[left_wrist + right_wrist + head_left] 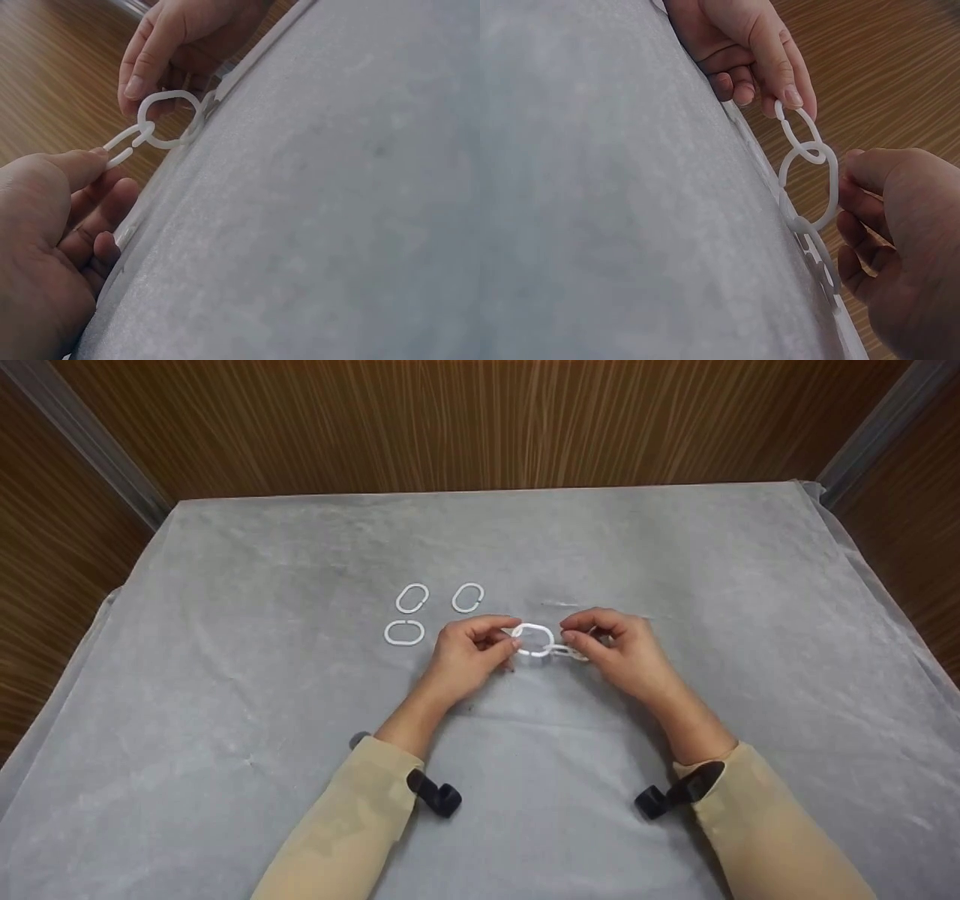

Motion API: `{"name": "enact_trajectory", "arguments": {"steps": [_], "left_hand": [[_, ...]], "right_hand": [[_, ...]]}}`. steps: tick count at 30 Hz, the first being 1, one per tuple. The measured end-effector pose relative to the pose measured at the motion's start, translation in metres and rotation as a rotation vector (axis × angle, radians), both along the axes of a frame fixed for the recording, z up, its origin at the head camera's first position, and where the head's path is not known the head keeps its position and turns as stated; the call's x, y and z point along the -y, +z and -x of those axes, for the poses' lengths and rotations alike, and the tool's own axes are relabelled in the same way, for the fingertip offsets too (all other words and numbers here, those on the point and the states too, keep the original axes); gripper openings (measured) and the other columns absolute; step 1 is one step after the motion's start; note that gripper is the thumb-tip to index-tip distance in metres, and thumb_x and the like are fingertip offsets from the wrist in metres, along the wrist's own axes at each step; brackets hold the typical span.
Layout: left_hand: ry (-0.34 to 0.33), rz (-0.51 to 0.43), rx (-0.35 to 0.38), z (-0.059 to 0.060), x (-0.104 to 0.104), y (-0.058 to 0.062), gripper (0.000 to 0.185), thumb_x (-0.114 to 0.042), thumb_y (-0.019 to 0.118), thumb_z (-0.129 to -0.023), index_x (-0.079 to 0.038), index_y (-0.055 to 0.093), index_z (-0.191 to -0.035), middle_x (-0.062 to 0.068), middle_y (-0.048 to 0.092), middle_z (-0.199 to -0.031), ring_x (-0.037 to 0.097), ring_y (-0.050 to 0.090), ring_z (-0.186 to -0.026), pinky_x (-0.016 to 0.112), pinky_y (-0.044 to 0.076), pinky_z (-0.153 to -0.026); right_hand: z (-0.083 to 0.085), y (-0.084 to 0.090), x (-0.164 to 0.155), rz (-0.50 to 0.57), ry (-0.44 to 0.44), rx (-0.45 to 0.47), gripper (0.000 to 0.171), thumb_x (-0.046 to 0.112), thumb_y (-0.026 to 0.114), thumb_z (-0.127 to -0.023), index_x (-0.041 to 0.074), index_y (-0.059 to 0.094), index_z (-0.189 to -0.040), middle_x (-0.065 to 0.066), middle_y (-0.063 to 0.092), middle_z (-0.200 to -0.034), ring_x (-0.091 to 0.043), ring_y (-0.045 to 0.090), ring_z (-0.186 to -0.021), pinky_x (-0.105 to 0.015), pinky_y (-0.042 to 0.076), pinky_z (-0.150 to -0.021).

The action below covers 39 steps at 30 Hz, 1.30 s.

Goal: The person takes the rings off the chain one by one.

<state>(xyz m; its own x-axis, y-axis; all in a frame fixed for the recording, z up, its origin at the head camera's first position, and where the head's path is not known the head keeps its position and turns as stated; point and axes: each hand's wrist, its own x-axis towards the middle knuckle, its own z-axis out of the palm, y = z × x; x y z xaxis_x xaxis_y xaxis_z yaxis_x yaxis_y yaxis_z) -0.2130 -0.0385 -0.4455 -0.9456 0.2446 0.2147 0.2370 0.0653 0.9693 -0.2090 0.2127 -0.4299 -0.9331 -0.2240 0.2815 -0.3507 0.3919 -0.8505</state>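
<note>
A short chain of white plastic links hangs between the two hands. My left hand (469, 652) pinches the end link (790, 136) between thumb and fingertips; a small gap shows in its side. Through it passes a middle link (834, 187), and a further link (568, 652) hooks onto that one, lying low near the cloth and partly covered by my right hand in the head view. Right beside the middle link is my right hand (626, 649), fingers loosely bent, thumb and fingertips a little apart with nothing between them.
Left of the hands, three loose white links lie on the grey cloth (225, 697): an upper left one (399, 600), an upper right one (454, 600) and a lower one (405, 643). Wood-grain panels (480, 427) stand behind the table and at both sides.
</note>
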Motion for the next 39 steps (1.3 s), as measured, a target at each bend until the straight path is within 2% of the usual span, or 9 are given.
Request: {"name": "enact_trajectory", "arguments": {"steps": [16,25,39], "left_hand": [[0.095,-0.026,0.009,0.0041,-0.0007,-0.0018,0.026,0.004,0.078,-0.092,0.004,0.077,-0.118,0.009,0.077,-0.084,0.013,0.068,-0.060,0.020,0.052,-0.058],[0.109,-0.034,0.017,0.0034,0.0009,-0.0003,0.026,0.002,0.079,-0.092,0.003,0.077,-0.119,0.007,0.076,-0.083,0.013,0.068,-0.060,0.020,0.051,-0.058],[0.122,-0.041,0.019,0.0043,0.0007,-0.0012,0.026,-0.001,0.079,-0.093,0.003,0.077,-0.119,0.006,0.076,-0.083,0.015,0.069,-0.059,0.021,0.052,-0.057]], "right_hand": [[0.0000,-0.0018,0.0000,-0.009,0.014,0.011,0.014,0.006,0.082,-0.094,0.004,0.081,-0.108,-0.006,0.078,-0.097,-0.019,0.065,-0.082,-0.019,0.051,-0.070],[-0.0006,-0.0022,0.0019,-0.002,0.012,0.002,0.013,-0.001,0.082,-0.091,0.003,0.081,-0.104,-0.010,0.077,-0.095,-0.013,0.064,-0.077,-0.018,0.050,-0.069],[-0.0002,-0.0025,0.0019,-0.059,-0.016,-0.028,0.011,0.002,0.083,-0.091,0.005,0.083,-0.101,-0.007,0.077,-0.093,-0.011,0.063,-0.078,-0.017,0.048,-0.071]]}}
